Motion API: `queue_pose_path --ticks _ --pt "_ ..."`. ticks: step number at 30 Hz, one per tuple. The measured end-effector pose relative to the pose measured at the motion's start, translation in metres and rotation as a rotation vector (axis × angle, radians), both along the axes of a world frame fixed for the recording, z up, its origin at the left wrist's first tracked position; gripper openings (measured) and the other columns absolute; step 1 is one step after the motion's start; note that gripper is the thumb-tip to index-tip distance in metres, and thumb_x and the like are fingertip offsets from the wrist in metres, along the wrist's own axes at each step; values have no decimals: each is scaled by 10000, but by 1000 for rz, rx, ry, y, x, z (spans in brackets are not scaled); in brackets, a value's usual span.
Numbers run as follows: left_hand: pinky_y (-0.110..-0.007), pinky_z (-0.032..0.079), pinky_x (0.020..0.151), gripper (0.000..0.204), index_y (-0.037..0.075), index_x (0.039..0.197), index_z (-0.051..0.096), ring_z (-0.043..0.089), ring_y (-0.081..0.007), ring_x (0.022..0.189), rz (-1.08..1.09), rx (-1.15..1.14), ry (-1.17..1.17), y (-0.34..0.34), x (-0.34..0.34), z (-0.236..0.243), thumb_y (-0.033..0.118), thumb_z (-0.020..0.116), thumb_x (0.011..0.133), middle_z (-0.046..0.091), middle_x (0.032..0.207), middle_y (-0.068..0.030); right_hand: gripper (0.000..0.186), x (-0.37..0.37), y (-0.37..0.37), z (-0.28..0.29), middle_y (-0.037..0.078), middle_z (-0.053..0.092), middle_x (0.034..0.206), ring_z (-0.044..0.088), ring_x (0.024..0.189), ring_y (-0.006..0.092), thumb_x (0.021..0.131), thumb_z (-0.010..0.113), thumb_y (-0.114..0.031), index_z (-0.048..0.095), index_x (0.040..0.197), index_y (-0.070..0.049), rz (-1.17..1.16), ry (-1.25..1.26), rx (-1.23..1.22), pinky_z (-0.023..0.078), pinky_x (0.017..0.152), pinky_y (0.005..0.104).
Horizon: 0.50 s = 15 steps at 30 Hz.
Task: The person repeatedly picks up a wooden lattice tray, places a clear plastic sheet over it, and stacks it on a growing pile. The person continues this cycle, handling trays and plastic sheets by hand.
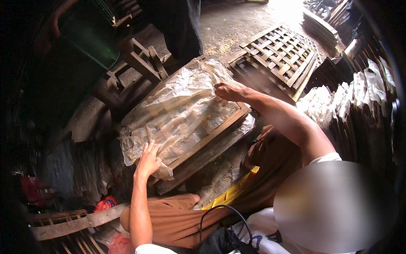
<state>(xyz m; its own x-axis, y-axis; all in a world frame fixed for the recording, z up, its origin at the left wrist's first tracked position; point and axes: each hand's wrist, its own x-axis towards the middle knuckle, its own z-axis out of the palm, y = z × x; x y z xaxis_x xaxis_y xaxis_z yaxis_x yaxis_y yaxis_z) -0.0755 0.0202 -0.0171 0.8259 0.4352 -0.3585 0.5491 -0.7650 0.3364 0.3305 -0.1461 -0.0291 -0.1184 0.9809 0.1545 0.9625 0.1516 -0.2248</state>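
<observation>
Left grip (149,161) extended, right grip (229,90) curled

White light (287,9) glares at the top right and shines on my crumpled plastic sheet (182,108). The left side is very dark. Straight things bend near the black corners, and I see a blurry round smudge (336,207) low on the right.

A wooden frame (211,138) carries a crumpled plastic sheet (177,111)
</observation>
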Motion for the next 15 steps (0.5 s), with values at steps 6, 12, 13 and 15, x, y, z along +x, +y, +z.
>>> queue_pose_path --ticks 6,12,13,15 --pt "-479 243 1077 494 76 1319 431 215 -403 1341 7 -2 -12 -2 -5 -2 155 509 838 251 1454 -197 86 -5 -3 0 129 574 829 602 791 310 761 543 -101 570 746 -20 -63 81 -122 484 683 400" --pt "-429 257 1080 497 75 1329 419 235 -410 1330 8 17 10 -4 -4 2 197 530 861 260 1444 -218 44 3 0 -8 145 531 739 557 729 327 743 558 -42 529 725 -14 -93 156 -95 461 646 415" --pt "-461 248 1077 494 96 1332 419 217 -401 1339 20 6 14 -4 -3 1 206 525 863 246 1455 -199 45 11 2 -12 148 532 734 557 724 326 741 557 -42 529 724 -11 -104 155 -106 458 645 416" --pt "-526 230 1070 489 138 1338 418 182 -384 1357 47 -19 27 -4 -5 -3 225 515 867 218 1477 -159 49 13 3 -6 154 541 705 554 698 324 730 555 -41 527 719 -2 -145 160 -139 450 637 416"
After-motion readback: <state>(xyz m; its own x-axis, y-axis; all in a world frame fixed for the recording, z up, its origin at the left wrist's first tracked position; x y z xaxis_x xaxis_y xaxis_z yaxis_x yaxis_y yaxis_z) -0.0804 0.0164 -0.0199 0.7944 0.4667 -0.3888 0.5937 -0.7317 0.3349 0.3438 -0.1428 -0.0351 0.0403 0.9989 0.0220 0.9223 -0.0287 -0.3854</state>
